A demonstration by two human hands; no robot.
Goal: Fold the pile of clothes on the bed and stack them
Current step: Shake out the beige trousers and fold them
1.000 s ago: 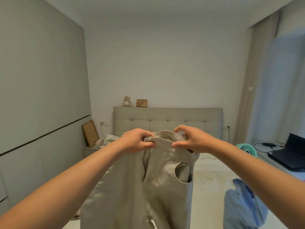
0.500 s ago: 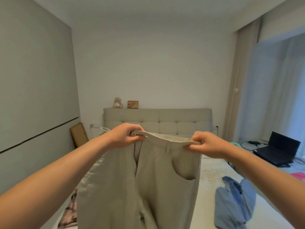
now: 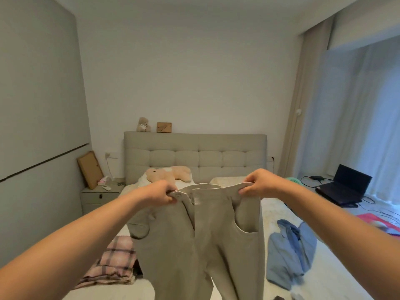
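Beige trousers (image 3: 194,245) are held up in the air over the bed (image 3: 249,278), front side toward the camera, fly open, legs hanging straight down out of view at the bottom.

Left hand (image 3: 160,194) grips the waistband at its left end, fingers (image 3: 167,199) curled and clamped on the fabric by the button tab. Right hand (image 3: 257,185) grips the right end of the waistband the same way, fingers curled round the band. Waistband is pulled fairly taut between the two, slight sag in the middle.

Handling, as a judgement:
- Soft woven cloth, light to medium weight, no stiffness beyond the waistband and seams. It drapes, won't hold shape on its own.
- Not slippery, not fragile; a firm pinch is enough.
- Best holds are the waistband corners, as now. For a lengthwise fold, bring the two corners together so the legs line up, then lay flat on the bed.
- The hanging legs will likely swing and twist; the left pocket flap bulges out and may need smoothing.

Also on the bed: a blue shirt (image 3: 290,254) crumpled to the right, unfolded, and a plaid cloth (image 3: 112,265) lying to the left, which looks folded.
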